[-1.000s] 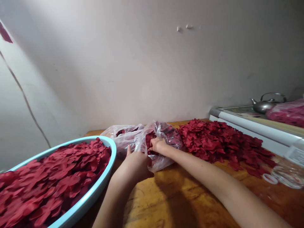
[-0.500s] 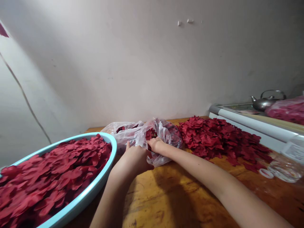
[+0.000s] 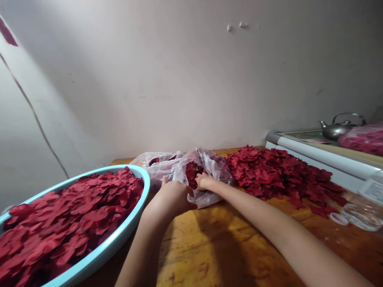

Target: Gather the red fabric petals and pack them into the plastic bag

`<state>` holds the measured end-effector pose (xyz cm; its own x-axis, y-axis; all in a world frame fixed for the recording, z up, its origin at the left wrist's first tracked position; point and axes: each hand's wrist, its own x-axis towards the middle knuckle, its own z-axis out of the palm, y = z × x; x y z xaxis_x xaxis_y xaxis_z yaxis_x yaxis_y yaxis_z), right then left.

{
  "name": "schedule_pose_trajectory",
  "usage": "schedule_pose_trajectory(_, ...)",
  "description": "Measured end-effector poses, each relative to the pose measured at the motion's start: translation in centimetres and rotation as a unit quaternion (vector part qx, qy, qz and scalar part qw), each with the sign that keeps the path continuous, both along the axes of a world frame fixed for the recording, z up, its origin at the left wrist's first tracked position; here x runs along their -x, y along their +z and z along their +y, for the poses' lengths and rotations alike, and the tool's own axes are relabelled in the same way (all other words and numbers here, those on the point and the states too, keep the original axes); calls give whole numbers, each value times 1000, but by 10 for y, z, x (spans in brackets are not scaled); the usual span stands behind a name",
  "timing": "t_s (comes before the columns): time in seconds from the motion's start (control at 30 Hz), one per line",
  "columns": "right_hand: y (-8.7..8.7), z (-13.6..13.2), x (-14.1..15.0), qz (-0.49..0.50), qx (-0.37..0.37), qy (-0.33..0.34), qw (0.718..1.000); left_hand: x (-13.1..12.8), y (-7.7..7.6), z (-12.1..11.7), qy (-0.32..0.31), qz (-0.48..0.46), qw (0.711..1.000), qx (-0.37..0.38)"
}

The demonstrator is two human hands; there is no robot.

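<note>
left hand (image 3: 172,197) grips the near edge of a clear plastic bag (image 3: 206,173); right hand (image 3: 205,182) reaches into its mouth, fingers closed on red petals (image 3: 191,175). beyond-right, a loose petal heap (image 3: 278,175).

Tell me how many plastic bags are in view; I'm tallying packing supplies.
3: the clear plastic bag at both hands, a second clear bag behind it, a pink-looking filled bag far right. Others may be hidden.

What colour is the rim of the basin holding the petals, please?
Light blue: the basin rim shows best in the head view, at left beside the left hand.
</note>
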<state>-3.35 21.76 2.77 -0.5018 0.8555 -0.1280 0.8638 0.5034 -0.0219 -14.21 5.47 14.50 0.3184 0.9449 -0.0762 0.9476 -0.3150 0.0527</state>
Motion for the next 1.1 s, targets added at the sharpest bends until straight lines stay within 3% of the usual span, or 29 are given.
schedule_pose_trajectory(0.3,5,6,2,29,40,-53,997,-4,4,-4,8,5,1000,9)
schedule_pose_trajectory(0.73,34,13,-56,145,164,15,976,0,-10,9,-8,-11,1000,21)
schedule_pose_trajectory(0.93,40,12,-67,281,131,-15,951,4,-12,9,-1,-14,1000,4)
schedule_pose_trajectory(1.1,37,7,-74,391,63,-61,916,1,-14,9,6,-16,997,-77)
